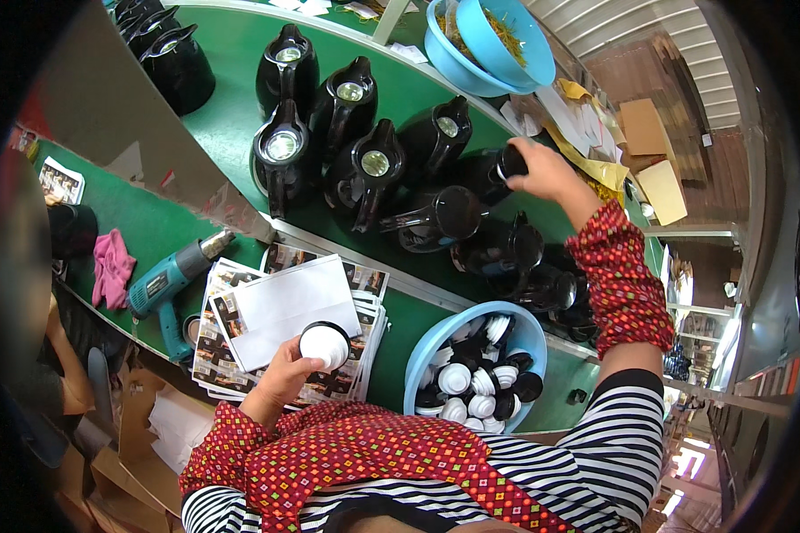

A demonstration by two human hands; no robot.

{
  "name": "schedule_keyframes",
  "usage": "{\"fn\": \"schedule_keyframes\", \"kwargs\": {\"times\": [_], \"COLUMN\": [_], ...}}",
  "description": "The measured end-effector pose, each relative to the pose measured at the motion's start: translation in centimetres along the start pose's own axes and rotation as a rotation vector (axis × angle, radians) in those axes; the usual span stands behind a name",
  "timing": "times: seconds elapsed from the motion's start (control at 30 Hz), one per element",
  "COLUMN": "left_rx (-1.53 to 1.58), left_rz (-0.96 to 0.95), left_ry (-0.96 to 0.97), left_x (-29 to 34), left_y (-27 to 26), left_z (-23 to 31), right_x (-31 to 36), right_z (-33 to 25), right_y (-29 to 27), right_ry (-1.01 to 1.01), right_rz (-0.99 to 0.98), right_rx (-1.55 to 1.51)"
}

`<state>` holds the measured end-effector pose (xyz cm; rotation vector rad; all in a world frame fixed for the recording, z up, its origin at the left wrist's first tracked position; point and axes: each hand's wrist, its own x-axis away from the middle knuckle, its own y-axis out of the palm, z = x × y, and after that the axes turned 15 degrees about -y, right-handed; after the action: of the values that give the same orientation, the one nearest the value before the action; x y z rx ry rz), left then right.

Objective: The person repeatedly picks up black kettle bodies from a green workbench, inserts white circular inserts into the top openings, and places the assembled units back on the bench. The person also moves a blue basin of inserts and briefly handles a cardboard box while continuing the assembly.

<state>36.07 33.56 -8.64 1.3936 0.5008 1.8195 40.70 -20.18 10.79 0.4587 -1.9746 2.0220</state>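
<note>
My left hand (284,376) grips a round white lid with a black rim (325,346), its white side facing up, above the stacked printed sheets (206,360). Reaching out to the right, my right hand (545,171) has its fingers around a black lid (510,165) at the top of a black jug (480,173). Whether that lid is seated on the jug cannot be made out. Several black jugs stand around it: some, such as the jug (375,169), show a silvery round mouth, while the nearer jug (453,213) has a black top.
A light blue basin (411,373) full of black and white lids stands near my body. A teal heat gun (167,280) and a pink cloth (112,266) lie at left. Blue bowls (476,80) sit at the far side. Another person's arm (67,360) shows at left.
</note>
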Motion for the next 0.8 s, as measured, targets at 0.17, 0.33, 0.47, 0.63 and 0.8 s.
{"fn": "schedule_keyframes", "kwargs": {"times": [0.17,0.33,0.47,0.63,0.8], "left_rx": [-0.030,-0.034,-0.035,-0.054,-0.068], "left_rz": [0.006,0.008,0.005,-0.008,-0.034], "left_ry": [-0.011,-0.034,-0.037,-0.050,-0.043], "left_x": [-0.1,0.0,-0.1,-0.3,-0.8], "left_y": [0.4,0.8,0.9,1.1,2.0], "left_z": [0.4,0.4,0.4,0.6,1.1], "right_x": [-0.2,-0.6,0.5,0.9,-2.1], "right_z": [1.4,1.4,1.9,1.7,-0.8], "right_y": [0.4,0.9,1.5,2.2,2.7], "right_ry": [0.115,0.336,0.071,0.078,0.465], "right_rz": [0.124,-0.027,0.083,0.159,0.021], "right_rx": [-0.117,-0.275,-0.160,-0.123,0.044]}}
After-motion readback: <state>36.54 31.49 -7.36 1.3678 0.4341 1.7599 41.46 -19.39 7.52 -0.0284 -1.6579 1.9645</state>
